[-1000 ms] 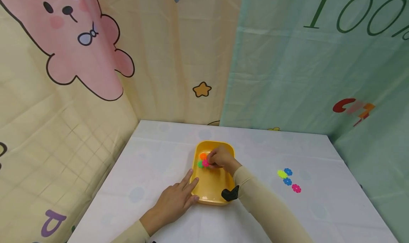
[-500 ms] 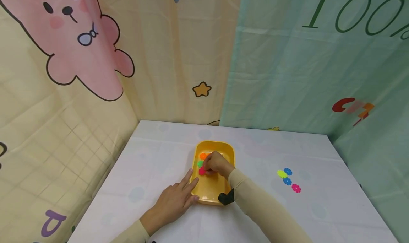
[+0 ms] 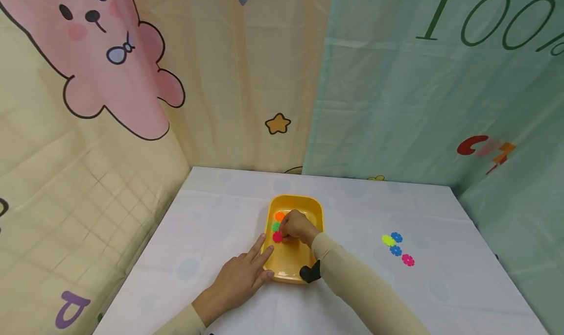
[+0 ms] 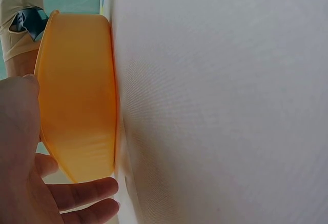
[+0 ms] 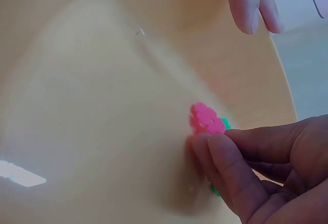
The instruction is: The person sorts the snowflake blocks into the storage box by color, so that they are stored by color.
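Note:
A yellow tray (image 3: 291,271) lies on the table. Inside it, along the left side, are an orange notched disc (image 3: 280,216), a green disc (image 3: 276,226) and a pink disc (image 3: 277,237). My right hand (image 3: 298,226) is in the tray, and the right wrist view shows its thumb and fingertips pinching the pink disc (image 5: 207,120). Slivers of green (image 5: 226,123) show behind those fingers. Against the tray's left rim, my left hand (image 3: 240,277) rests with its fingers spread and fairly straight. The left wrist view has these fingers (image 4: 84,193) beside the tray's outer wall (image 4: 77,96).
On the white table (image 3: 211,203), right of the tray, lie a yellow disc (image 3: 388,240), two blue discs (image 3: 396,237) and another pink disc (image 3: 408,260). A printed curtain (image 3: 374,105) hangs behind the table. A black band (image 3: 310,272) is on the right sleeve.
My right hand has shifted towards the near side of the tray, and the pink disc has moved from beside the green disc to just below it. The left hand has stayed put.

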Tool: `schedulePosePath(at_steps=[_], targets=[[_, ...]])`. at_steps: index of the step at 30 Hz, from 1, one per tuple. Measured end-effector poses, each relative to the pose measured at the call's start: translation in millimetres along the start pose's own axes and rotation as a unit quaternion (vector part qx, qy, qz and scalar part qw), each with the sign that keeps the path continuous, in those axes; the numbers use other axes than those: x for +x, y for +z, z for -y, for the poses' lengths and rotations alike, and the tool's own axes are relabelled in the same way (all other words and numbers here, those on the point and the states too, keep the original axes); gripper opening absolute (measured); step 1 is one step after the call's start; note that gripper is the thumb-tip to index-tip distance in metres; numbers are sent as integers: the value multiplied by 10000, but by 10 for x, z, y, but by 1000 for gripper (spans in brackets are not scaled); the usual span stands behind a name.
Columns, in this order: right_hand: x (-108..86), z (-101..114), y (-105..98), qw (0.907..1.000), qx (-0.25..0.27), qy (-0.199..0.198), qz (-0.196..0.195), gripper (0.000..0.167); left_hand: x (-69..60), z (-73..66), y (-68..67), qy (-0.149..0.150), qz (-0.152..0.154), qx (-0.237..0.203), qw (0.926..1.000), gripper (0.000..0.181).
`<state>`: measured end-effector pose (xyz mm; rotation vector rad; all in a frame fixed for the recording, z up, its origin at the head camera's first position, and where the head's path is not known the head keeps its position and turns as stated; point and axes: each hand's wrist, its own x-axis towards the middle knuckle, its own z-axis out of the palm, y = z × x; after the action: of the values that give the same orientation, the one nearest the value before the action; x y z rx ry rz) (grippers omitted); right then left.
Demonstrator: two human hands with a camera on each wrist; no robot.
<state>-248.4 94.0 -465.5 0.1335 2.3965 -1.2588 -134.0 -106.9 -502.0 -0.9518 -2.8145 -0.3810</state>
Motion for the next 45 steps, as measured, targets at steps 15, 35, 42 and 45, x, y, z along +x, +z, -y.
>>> schedulePosePath(at_steps=[15,35,42,45], targets=[[-32,4,-84,9998,-21,-175,38,6,22,-8,12,-13,-16,54,10000,61],[-337,31,-786,9932,791,-746,-408,15,43,-16,29,-51,-122,-10,9999,60],[-444,-258,-1123,9929,767,-562,-708,24,44,-29,56,-61,-125,9,9999,61],[-526,-400,-1282,9927,621,-560,-874,25,53,-35,58,-50,-124,32,9999,61]])
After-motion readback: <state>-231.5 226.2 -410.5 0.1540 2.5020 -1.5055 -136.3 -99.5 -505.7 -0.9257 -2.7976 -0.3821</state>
